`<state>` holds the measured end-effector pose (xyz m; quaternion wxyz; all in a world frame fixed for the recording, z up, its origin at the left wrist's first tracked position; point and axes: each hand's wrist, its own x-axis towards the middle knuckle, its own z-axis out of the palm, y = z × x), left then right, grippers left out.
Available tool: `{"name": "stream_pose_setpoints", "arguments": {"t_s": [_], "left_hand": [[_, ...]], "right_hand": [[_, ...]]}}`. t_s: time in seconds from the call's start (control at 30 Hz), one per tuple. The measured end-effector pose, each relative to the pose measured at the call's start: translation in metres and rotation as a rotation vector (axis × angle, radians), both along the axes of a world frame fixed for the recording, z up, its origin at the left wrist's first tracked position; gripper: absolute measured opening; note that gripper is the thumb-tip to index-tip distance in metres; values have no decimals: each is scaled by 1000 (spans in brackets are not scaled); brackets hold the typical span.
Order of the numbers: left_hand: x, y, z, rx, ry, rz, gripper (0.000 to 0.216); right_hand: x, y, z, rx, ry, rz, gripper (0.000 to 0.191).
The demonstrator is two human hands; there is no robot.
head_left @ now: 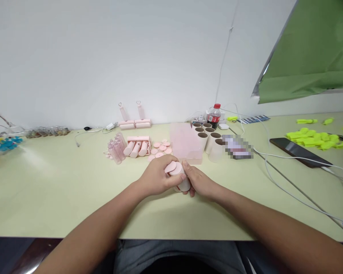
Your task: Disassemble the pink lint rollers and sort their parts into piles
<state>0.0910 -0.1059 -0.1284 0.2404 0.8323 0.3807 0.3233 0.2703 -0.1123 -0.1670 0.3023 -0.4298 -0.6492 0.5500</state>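
Note:
Just above the front middle of the table, my two hands meet around a pale tube (pixel 185 185). My right hand (pixel 201 180) is closed along the tube's right side, with its thumb near the top edge. From the other side, my left hand (pixel 157 176) is closed on pink round discs (pixel 170 166), its thumb reaching across toward the tube. One disc lies over the tube's top end; whether it is seated there I cannot tell. More loose pink discs (pixel 159 155) lie on the table just beyond my left hand.
Behind my hands stand a pink translucent box (pixel 185 144) and several open cardboard tubes (pixel 202 141). To the left are pink clear tubes (pixel 116 149) and a pink holder (pixel 137 146). A cola bottle (pixel 214 116), phone (pixel 300 152), white cables and neon-yellow pieces (pixel 317 137) occupy the right.

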Motion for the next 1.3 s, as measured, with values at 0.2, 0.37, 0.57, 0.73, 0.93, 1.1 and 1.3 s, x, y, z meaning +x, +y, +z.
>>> {"name": "stream_pose_setpoints", "arguments": {"t_s": [0.2, 0.37, 0.57, 0.73, 0.93, 1.1, 1.3], "left_hand": [[-4, 6, 0, -109, -118, 18, 25], [-9, 12, -1, -161, -182, 87, 31], [-11, 17, -1, -150, -234, 124, 34], [-12, 17, -1, -145, -224, 129, 35], [-12, 18, -2, -128, -225, 129, 33], [-12, 18, -3, -126, -237, 112, 30], [-13, 19, -5, -84, -209, 86, 29]], "right_hand": [[-2, -1, 1, 25, 13, -55, 64], [-3, -1, 1, 22, 72, -83, 53], [-3, -1, 4, 37, 113, -98, 48], [-3, -1, 5, 44, 115, -101, 47], [-2, 0, 3, 52, 114, -98, 47], [-2, 0, 3, 51, 111, -102, 46], [-2, -2, 4, 49, 106, -99, 43]]}}
